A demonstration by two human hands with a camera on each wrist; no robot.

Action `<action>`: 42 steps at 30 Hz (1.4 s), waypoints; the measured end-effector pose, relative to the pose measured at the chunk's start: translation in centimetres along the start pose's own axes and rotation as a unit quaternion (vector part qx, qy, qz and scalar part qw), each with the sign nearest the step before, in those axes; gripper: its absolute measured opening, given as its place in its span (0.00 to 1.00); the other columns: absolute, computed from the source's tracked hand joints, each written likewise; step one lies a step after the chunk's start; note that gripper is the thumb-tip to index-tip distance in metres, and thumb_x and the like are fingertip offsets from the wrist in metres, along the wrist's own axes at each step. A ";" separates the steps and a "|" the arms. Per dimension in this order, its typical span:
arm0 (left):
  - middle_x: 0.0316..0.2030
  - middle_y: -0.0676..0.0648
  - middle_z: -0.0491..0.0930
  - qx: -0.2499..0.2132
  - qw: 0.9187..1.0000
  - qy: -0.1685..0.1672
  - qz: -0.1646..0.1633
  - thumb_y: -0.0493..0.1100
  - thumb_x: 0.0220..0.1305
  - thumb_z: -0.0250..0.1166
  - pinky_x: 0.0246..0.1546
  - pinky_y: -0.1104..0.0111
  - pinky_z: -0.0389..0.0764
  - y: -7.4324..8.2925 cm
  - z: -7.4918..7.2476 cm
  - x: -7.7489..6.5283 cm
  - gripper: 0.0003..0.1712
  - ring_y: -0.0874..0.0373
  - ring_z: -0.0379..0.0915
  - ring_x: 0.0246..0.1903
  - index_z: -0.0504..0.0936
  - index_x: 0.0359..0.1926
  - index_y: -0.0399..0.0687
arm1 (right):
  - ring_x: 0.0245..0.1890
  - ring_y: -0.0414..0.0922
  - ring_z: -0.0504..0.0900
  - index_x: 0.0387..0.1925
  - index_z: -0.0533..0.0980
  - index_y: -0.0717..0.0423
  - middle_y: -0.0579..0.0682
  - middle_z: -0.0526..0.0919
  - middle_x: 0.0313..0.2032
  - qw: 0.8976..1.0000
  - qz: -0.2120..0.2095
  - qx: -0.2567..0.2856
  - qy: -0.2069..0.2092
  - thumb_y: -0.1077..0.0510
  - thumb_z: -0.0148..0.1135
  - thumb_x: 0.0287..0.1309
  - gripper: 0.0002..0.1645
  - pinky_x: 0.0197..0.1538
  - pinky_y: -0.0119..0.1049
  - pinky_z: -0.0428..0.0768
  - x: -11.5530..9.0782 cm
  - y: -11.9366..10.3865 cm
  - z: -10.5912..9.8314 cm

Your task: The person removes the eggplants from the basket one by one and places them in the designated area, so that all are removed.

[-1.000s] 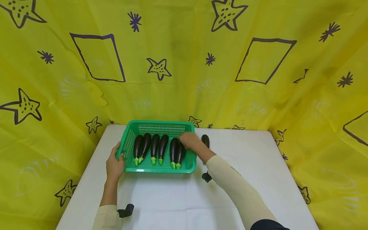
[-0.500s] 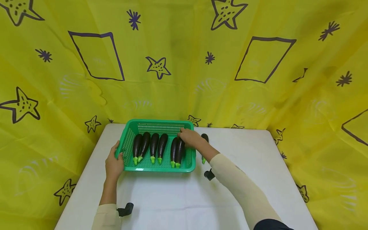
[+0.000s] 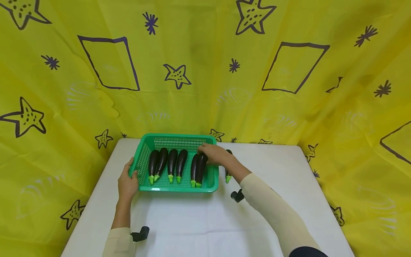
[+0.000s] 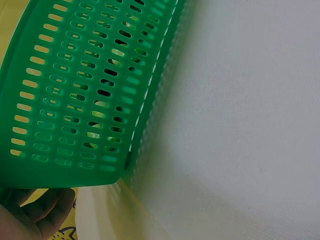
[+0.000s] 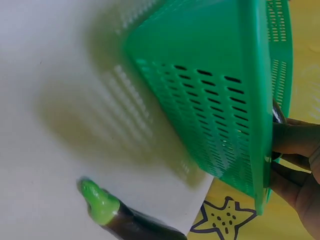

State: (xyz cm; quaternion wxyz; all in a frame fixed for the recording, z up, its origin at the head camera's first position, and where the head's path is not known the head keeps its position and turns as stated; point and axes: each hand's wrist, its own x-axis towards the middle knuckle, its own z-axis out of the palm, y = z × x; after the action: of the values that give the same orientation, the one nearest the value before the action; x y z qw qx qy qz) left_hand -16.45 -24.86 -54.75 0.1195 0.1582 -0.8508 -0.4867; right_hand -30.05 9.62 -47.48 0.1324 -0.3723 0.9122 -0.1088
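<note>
A green plastic basket [image 3: 178, 191] holds several dark eggplants with green stem ends, lying in pairs. My left hand [image 3: 127, 185] grips the basket's left rim; in the left wrist view its fingers [image 4: 55, 207] curl under the edge beside the slotted wall. Inside the basket's right side, my right hand [image 3: 214, 154] pinches the upper end of the rightmost eggplant [image 3: 201, 170], which touches its neighbour [image 3: 194, 167]. The right wrist view shows the thumb and fingers over the rim, with most of that eggplant hidden behind the wall.
Outside the basket, to its right, one more eggplant [image 3: 228, 175] lies on the white table [image 3: 269, 178], partly covered by my right wrist. A yellow patterned curtain [image 3: 205, 103] hangs behind the table and along both sides.
My right hand has shifted slightly up and right, and the rightmost eggplant has moved a little in its grasp. The left hand and the basket have stayed nearly still.
</note>
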 end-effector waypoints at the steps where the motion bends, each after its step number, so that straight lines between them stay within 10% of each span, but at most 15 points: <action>1: 0.75 0.27 0.61 0.001 1.000 0.000 0.001 0.32 0.80 0.51 0.69 0.34 0.61 0.0 0.0 0.0 0.33 0.27 0.57 0.73 0.59 0.82 0.44 | 0.59 0.52 0.81 0.63 0.79 0.56 0.55 0.79 0.62 1.000 0.002 0.020 0.003 0.65 0.78 0.60 0.30 0.59 0.46 0.82 -0.2 0.1 -0.1; 17: 0.75 0.28 0.62 0.005 1.000 0.002 0.001 0.32 0.80 0.51 0.69 0.35 0.61 0.1 0.1 0.1 0.33 0.28 0.57 0.73 0.59 0.82 0.44 | 0.53 0.55 0.83 0.69 0.72 0.64 0.59 0.79 0.63 0.966 -0.014 0.239 0.094 0.61 0.76 0.62 0.36 0.56 0.47 0.84 -1.9 1.2 2.2; 34: 0.76 0.28 0.60 0.013 1.000 -0.001 -0.006 0.33 0.81 0.50 0.69 0.34 0.60 0.0 -0.1 0.0 0.34 0.27 0.56 0.74 0.58 0.83 0.45 | 0.56 0.57 0.82 0.69 0.71 0.55 0.59 0.75 0.66 0.940 -0.015 0.316 0.126 0.61 0.75 0.64 0.35 0.56 0.42 0.84 -2.4 0.1 3.5; 42: 0.76 0.28 0.60 0.011 1.000 -0.005 -0.009 0.32 0.81 0.49 0.69 0.34 0.60 0.1 -0.1 0.0 0.34 0.27 0.55 0.74 0.57 0.83 0.45 | 0.53 0.57 0.83 0.71 0.70 0.58 0.60 0.75 0.61 0.903 -0.019 0.388 0.182 0.65 0.72 0.66 0.35 0.51 0.43 0.86 -2.9 0.5 3.7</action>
State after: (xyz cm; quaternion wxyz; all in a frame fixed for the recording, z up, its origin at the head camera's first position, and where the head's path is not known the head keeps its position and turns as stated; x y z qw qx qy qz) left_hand -16.43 -24.83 -54.60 0.1093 0.1645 -0.8554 -0.4789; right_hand -27.17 11.61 -50.67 0.0957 -0.2823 0.7991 -0.5221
